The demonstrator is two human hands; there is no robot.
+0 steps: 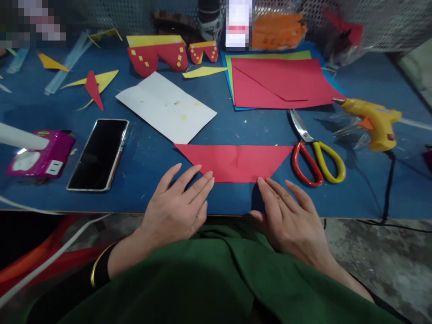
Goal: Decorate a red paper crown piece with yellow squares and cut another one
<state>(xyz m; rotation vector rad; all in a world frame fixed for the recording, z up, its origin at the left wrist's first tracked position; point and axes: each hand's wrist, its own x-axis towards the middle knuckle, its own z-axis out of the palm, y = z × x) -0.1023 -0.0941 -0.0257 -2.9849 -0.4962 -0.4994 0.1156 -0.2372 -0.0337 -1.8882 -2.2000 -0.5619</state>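
A folded red paper [236, 162], shaped like a boat hull, lies flat on the blue table [141, 153] near its front edge. My left hand [177, 204] rests open just below the paper's left part, with fingertips touching its lower edge. My right hand [290, 213] lies open at the paper's lower right corner, index fingertip against the edge. Neither hand holds anything.
Red-and-yellow scissors [312, 155] and a yellow glue gun [373, 121] lie to the right. A phone [99, 153] and a pink box [42, 155] sit at left. A white sheet [165, 105], stacked coloured sheets [280, 81], finished paper pieces [157, 54] and scraps lie farther back.
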